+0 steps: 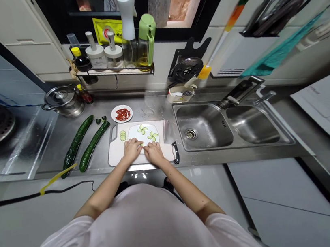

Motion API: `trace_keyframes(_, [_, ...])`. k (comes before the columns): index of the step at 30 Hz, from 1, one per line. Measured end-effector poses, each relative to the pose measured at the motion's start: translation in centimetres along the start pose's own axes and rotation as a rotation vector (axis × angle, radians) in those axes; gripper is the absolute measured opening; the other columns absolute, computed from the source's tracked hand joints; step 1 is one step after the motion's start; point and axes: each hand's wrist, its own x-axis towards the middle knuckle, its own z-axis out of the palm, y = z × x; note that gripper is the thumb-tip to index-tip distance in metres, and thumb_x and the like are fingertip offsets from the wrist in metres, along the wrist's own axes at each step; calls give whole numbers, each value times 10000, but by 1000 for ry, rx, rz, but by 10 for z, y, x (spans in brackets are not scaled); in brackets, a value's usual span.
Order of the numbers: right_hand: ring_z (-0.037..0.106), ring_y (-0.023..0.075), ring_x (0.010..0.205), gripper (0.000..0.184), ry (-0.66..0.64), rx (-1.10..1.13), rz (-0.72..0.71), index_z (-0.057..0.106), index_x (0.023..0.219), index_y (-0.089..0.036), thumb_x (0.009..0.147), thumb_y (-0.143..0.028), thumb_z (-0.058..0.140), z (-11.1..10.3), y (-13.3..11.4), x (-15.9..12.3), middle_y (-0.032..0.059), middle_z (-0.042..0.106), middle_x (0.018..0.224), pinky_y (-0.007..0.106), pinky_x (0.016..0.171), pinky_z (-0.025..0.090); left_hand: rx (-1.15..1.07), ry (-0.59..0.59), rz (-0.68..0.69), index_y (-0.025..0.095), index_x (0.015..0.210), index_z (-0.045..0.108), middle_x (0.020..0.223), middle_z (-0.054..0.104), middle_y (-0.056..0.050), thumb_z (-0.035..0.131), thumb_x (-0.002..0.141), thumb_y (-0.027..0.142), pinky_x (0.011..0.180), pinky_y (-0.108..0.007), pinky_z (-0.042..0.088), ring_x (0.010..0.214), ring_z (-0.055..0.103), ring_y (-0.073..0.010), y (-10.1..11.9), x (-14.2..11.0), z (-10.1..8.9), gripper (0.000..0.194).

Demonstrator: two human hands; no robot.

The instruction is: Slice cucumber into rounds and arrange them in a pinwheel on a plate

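My left hand (132,150) and my right hand (154,152) come together at the near part of a white plate (145,139). Their fingertips are closed around a small pale-green cucumber slice (142,145), mostly covered by the fingers. Farther up the plate, curved cucumber slices form two pinwheel shapes, one pinwheel (142,129) at the back and another pinwheel (153,136) to the right. The plate rests on a pale cutting board (116,155). A short stack of round cucumber slices (123,135) lies on the board left of the plate.
Two whole cucumbers (78,141) lie left of the board, near small cut ends (98,121). Behind it stands a dish of chopped red pieces (122,114). A black knife handle (175,152) is at the board's right edge, beside the double sink (204,128). A lidded pot (63,102) stands back left.
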Motion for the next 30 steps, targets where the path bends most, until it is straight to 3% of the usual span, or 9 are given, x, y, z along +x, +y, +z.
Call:
trace_keyframes(21, [456, 248, 991, 283, -20, 96, 42, 650, 1103, -193, 926, -268, 442, -1, 3, 5, 99, 611, 1004, 368, 863, 265, -14, 7, 3, 291, 1128, 673, 1054, 600, -81, 498, 900, 366, 885, -404, 319, 1017, 512, -253, 0, 2, 0, 297])
trace_keyframes(26, [459, 238, 993, 318, 38, 165, 64, 604, 1189, -200, 932, -283, 437, -3, 4, 2, 89, 618, 1034, 363, 888, 252, -46, 36, -11, 289, 1140, 666, 1041, 620, -80, 484, 906, 375, 901, -402, 317, 1021, 531, -248, 0, 0, -5, 309])
trace_keyframes(30, [457, 232, 998, 332, 103, 219, 92, 604, 1205, -193, 934, -290, 437, -5, 8, -1, 86, 618, 1038, 351, 904, 253, -56, 156, -172, 257, 1086, 677, 1058, 632, -92, 466, 907, 377, 904, -402, 330, 1042, 533, -259, -10, -3, -13, 302])
